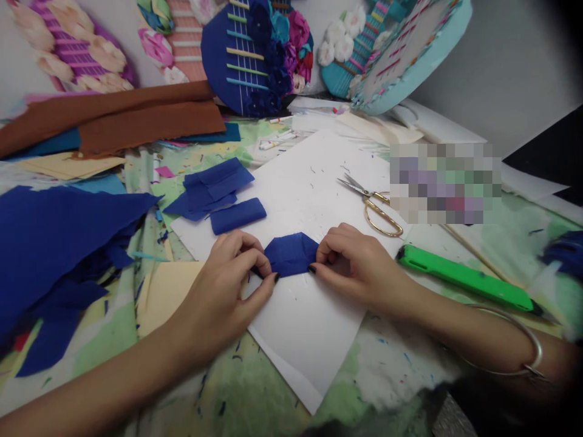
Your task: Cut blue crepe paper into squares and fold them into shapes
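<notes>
Head view, near to far. White sheet (310, 358): lay on the green-patterned desk (241, 382), under the left grip (234, 264) and the right grip (357, 261); its near corner pointed toward the person, leaving open room nearer than both. Folded blue paper (294, 252): on the sheet between the two, far corners slanted. Left one closed, pinching the left end; right one closed likewise on the right end. Hazards, as judged: the paper seemed thin, so uneven pull risked a tear or skewed crease, and early release risked folds lifting. Green cutter (464, 277): right of the right grip, beside that forearm, where a sideways sweep could have knocked it. Rolled blue piece (238, 215): just beyond the left grip, within nudging range. Gold-handled scissors (367, 194): beyond the right grip, blades slightly parted; a careless reach risked a nick. Between these two items, the sheet offered forward room. Brown paper (150, 124): far beyond the left grip. Dark blue panel (218, 60): farther, bounding reach.
</notes>
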Tool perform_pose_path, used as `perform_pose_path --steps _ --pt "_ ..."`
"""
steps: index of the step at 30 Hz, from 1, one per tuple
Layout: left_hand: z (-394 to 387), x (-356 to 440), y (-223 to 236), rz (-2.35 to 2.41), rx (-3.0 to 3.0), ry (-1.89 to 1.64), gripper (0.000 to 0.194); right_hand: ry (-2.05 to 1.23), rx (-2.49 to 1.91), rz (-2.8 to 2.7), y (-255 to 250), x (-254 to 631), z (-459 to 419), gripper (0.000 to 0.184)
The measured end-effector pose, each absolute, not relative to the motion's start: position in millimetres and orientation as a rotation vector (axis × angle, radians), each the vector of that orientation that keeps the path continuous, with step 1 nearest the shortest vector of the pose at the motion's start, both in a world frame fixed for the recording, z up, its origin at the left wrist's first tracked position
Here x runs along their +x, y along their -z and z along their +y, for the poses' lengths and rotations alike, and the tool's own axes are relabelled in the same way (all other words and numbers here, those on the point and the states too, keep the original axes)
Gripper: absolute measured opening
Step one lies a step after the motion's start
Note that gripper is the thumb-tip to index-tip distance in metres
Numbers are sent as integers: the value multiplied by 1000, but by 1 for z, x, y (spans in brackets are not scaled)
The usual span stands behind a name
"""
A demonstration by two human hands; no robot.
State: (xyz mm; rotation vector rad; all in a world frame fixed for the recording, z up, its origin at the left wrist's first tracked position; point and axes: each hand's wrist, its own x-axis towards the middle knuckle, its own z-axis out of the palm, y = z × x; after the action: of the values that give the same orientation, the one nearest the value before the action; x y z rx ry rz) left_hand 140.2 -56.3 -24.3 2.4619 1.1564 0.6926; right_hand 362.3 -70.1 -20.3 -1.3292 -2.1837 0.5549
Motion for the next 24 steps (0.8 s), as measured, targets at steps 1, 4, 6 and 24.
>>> perform_pose_path --steps 1,4,6,24 --pt "-56 141 24 1159 2459 -688 11 -552 -1334 -2181 20 362 -70 7" --pt "-56 141 24 1162 2457 -683 6 -548 -1352 -2176 20 362 -71 7" --pt "-56 141 25 1152 2456 -678 5 -548 -1353 -2176 20 362 -72 8" --pt "-57 130 22 557 3072 -693 16 -63 -877 -2467 25 366 -76 17"
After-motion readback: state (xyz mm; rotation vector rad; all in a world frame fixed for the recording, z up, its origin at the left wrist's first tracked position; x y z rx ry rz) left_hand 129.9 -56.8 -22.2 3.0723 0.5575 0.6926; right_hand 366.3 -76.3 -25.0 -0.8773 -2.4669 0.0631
